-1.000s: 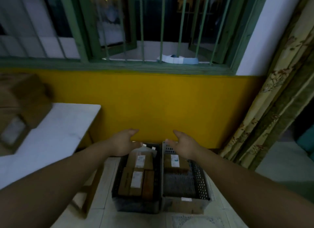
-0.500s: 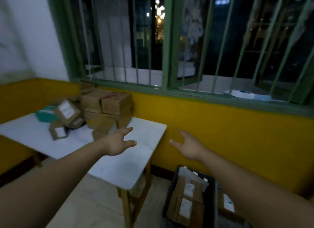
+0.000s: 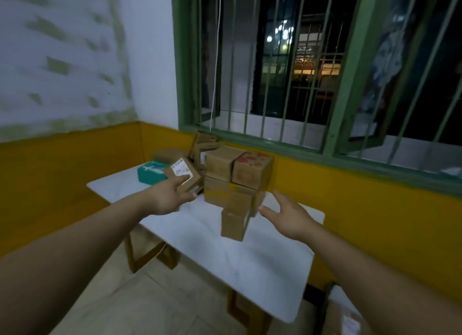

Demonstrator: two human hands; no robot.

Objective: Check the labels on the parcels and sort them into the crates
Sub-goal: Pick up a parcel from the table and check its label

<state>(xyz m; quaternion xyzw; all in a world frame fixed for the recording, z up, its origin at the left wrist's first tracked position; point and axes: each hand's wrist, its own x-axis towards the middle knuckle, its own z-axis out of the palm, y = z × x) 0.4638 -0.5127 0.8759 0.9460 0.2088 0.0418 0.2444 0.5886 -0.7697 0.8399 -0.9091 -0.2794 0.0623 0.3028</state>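
Note:
Several cardboard parcels are piled at the far end of a white table (image 3: 262,267). A tilted parcel with a white label (image 3: 183,174) lies at the pile's left. A small plain parcel (image 3: 235,218) stands nearest me, in front of the stacked boxes (image 3: 236,174). My left hand (image 3: 170,197) reaches out, fingers straight, just in front of the labelled parcel, holding nothing. My right hand (image 3: 287,216) is spread open to the right of the small parcel, apart from it. A crate (image 3: 325,309) with a labelled parcel shows at the bottom right corner, mostly hidden by my right arm.
A teal box (image 3: 151,173) lies at the table's far left. The table stands in a corner against yellow walls, under a green barred window (image 3: 275,84). Tiled floor (image 3: 150,304) lies in front of the table and to its left.
The view has swung left from the floor crates to the table. Both empty hands have moved toward the parcel pile and are now close to it.

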